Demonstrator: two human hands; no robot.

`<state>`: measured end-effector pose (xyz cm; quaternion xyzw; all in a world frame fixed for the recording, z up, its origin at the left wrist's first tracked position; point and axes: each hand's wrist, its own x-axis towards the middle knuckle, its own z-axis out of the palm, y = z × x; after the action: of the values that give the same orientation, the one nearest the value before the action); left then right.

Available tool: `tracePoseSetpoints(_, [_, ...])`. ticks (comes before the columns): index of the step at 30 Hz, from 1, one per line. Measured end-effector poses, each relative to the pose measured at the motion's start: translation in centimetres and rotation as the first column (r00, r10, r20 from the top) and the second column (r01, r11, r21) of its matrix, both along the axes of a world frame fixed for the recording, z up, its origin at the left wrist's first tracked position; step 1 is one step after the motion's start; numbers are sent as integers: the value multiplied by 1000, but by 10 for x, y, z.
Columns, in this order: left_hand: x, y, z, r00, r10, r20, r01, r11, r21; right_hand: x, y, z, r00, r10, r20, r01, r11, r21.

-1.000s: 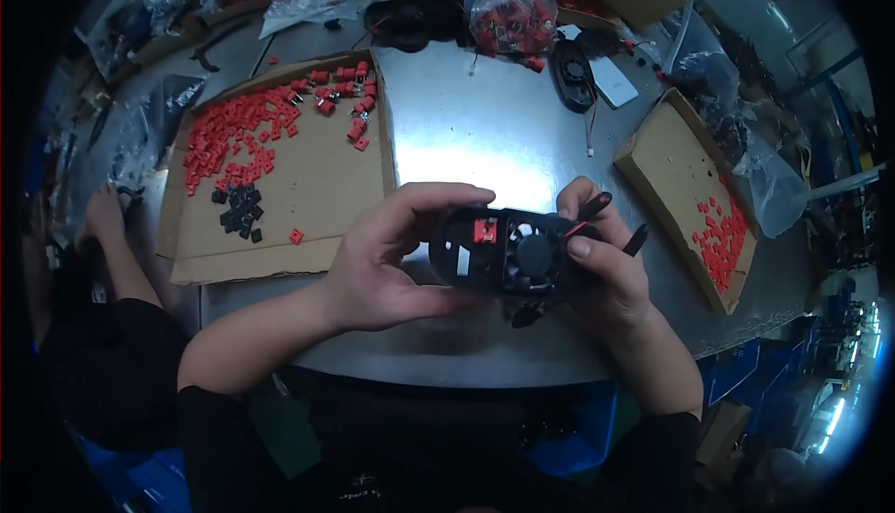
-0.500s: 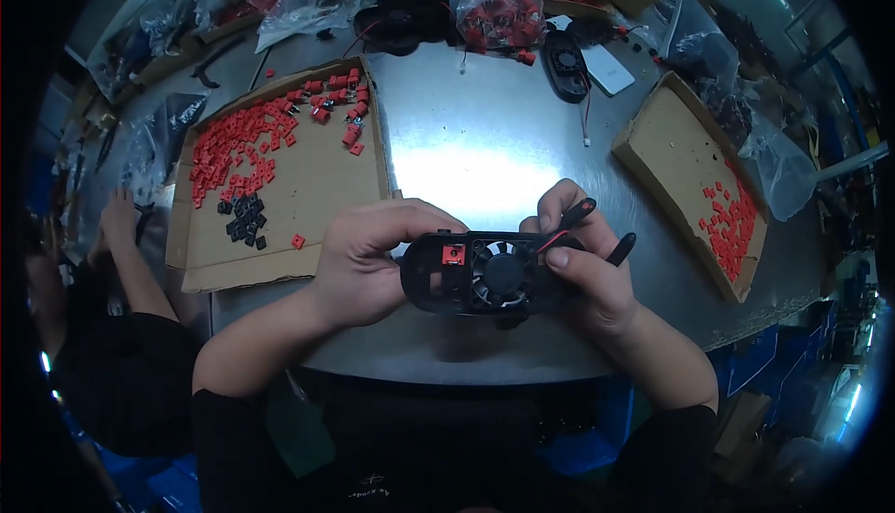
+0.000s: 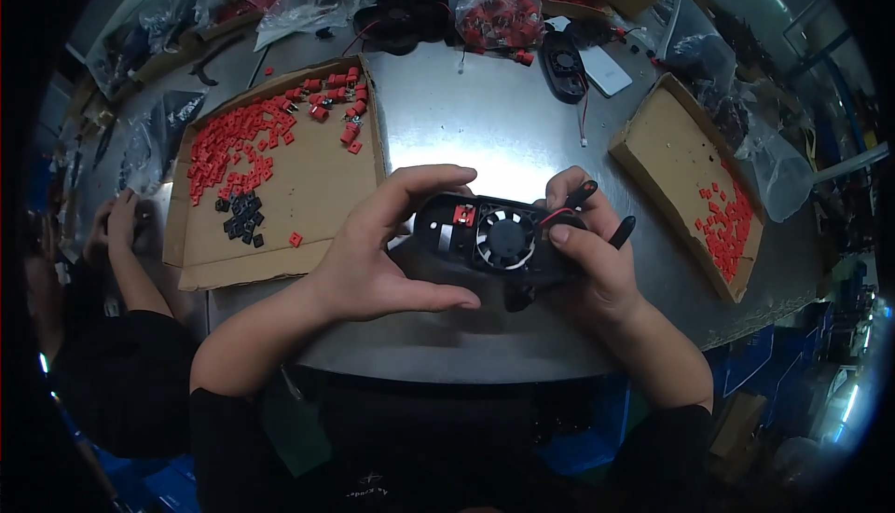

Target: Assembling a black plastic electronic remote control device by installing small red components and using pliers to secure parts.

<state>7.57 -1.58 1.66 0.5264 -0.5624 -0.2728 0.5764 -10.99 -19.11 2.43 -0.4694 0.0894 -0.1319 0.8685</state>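
Over the near middle of the table is a black plastic housing (image 3: 459,198) with a rounded end. Set in it are a small round fan (image 3: 506,239) and a red square part (image 3: 463,216); a red wire (image 3: 557,212) runs beside the fan. My right hand (image 3: 597,257) grips the housing's right end, thumb on top. Two black handles (image 3: 622,232) of a tool stick out of the same hand; the tool's working end is hidden. Around the housing's left end, my left hand (image 3: 368,243) is open, thumb and fingers spread apart.
On the left, a cardboard tray (image 3: 312,191) holds red and black small parts. Another tray (image 3: 667,145) with red parts (image 3: 727,229) lies right. A second fan housing (image 3: 564,66), a white box (image 3: 608,71) and bagged red parts (image 3: 501,14) lie behind. Another person's hand (image 3: 121,219) is far left.
My left hand has let go of the housing's left end and spread its fingers. The housing's left end has tilted up and shifted slightly right in my right hand.
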Motion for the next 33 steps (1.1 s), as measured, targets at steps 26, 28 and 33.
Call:
tracePoseSetpoints(26, [-38,4,-30,927,-76,368,25,990,140,4,-18,10,937,-187,294,324,780,-536])
tracePoseSetpoints(28, [-37,4,-30,915,-27,403,-30,991,133,2,-17,10,936,-201,288,328,792,-515])
tracePoseSetpoints(33, [-29,2,-19,877,-20,479,-76,981,180,0,-13,16,883,33,468,152,924,-350])
